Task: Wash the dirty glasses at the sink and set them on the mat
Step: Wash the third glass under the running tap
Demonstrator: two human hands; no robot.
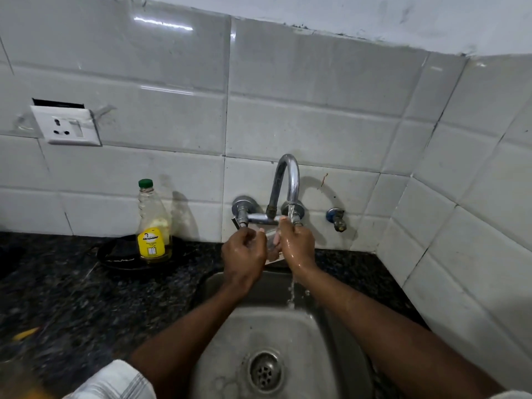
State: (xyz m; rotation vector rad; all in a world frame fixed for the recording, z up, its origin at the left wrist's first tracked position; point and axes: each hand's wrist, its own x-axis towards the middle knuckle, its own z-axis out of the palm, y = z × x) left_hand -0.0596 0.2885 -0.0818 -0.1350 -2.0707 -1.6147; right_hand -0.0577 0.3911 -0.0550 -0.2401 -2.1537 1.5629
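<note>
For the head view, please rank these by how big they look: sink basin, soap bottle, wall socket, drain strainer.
1. sink basin: clearly largest, though it is also nearest the camera.
2. soap bottle and wall socket: about alike in area, one tall and one wide, so not ranked against each other.
3. drain strainer: smallest.

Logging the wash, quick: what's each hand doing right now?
Left hand: gripping the glass.
Right hand: gripping the same glass, under the tap.

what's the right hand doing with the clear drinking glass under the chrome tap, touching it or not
Touching. Head view: the right hand grips the clear drinking glass, fingertips curled round it.
</note>
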